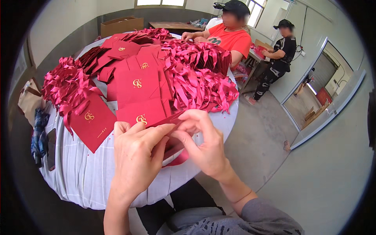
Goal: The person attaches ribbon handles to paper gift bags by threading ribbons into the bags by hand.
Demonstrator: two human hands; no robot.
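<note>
Between my hands is a red paper gift bag (172, 148), tilted at the near edge of the table, with a pink-red ribbon (179, 158) hanging below it. My left hand (139, 150) grips the bag's left side, thumb and fingers closed on it. At the bag's upper right edge, my right hand (203, 141) pinches with thumb and fingertips; whether ribbon is also in that pinch is hidden. Just beyond lie stacked flat red bags with gold lettering (137, 84). A single bag with ribbon handles (94, 121) lies left of my left hand.
The round table wears a white cloth (90, 180). Ribboned bags heap up at right (199, 84) and left (64, 84). A folded umbrella (39, 133) and a phone (51, 149) lie at the left edge. One co-worker in red (231, 37) sits across; another in black (280, 58) stands farther off.
</note>
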